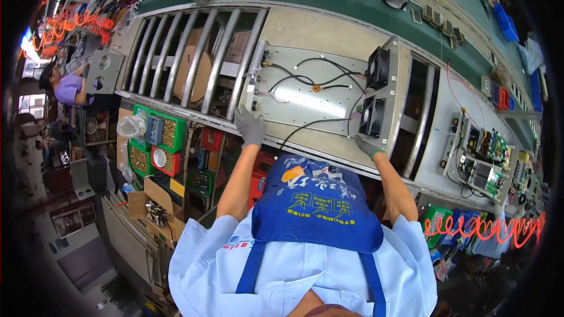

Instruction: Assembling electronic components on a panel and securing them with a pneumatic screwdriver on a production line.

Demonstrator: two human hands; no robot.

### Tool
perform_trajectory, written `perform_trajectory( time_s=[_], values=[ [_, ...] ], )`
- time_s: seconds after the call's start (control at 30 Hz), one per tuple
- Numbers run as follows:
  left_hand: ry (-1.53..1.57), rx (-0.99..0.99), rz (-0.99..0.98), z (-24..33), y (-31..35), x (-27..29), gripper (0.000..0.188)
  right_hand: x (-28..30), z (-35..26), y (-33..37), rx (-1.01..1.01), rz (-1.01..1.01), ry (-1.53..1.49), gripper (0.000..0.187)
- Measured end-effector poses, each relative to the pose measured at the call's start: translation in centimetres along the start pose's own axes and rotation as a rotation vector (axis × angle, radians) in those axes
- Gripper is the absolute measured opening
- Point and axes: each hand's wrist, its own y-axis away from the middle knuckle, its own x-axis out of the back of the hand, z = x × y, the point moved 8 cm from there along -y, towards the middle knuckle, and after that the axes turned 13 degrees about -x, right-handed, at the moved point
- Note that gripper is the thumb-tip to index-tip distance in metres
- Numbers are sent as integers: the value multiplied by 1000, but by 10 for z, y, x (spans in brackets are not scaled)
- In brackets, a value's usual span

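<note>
Silvery sheet metal forms a wide, shallow rectangular chassis (314, 105) lying flat on a beige counter (320, 32), directly in front of the person, who wears a light-blue shirt and a bright-blue apron (317, 205). The left hand (251, 127), in a grey glove, is at the chassis's near left corner, its fingers against the end that carries a pale ribbed cylinder (257, 58); whether that grip is clamped on the edge, I cannot tell. The right hand (369, 148), in a grey glove with a green cuff, is at the near right corner, just below the nearer of two square black fans; its fingertips are partly hidden, so the state of this grip cannot be told either. The nearer fan (372, 116) and the farther fan (378, 67) stand along the chassis's right end, and loose black cables (320, 120) cross the metal floor, one trailing over the near edge. Left of the counter run bare steel rollers (222, 58), with a round brown disc (204, 76) beneath them. Farther right sits a second metal assembly with green circuit boards (498, 147), a red coiled hose (505, 232) nearer the person. At far left, a co-worker in a purple top (67, 89) holds a grey metal panel with round holes (114, 70).
</note>
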Motion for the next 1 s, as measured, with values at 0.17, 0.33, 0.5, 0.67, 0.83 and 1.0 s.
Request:
perform_trajectory(
  time_s=[0.17,0.33,0.5,0.67,0.83,1.0],
  values=[
    [315,-26,-219,-14,-26,-50,54,22,53,5,-103,156,-23,59],
    [296,-192,-202,43,-56,18,29,82,62,48,18,286,-393,38],
    [191,-246,-416,127,-72,85,41,175,103,126,-115,369,-736,42],
    [123,-342,-467,187,-66,105,46,223,125,167,-196,521,-532,43],
    [189,-211,-848,188,-55,102,48,215,123,185,-208,383,-580,39],
    [-383,-458,-1120,201,-63,102,38,201,115,190,-313,303,-423,37]
  ],
)
